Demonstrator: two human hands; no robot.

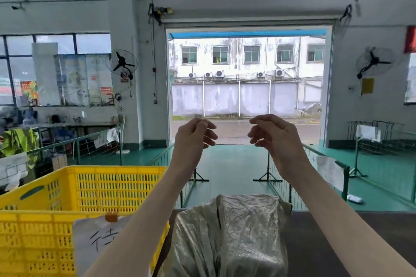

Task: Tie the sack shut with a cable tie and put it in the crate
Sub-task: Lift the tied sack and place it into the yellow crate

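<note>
Both my hands are raised in front of me, above the sack. My left hand (195,134) and my right hand (273,134) each pinch thumb and forefinger together, about a hand's width apart. A thin, almost clear cable tie (227,120) is faintly visible stretched between the two pinches. The sack (236,234), a translucent plastic bag around a pale block, stands on the dark table (326,243) below my arms, its loose mouth crumpled at the top left. The yellow slatted crate (90,186) stands just left of the sack; its inside is not visible.
A paper label (96,243) with handwriting hangs on the crate's near wall. Green wire fences (281,186) line a walkway beyond the table toward an open loading door. A cluttered workbench (67,123) runs along the left wall.
</note>
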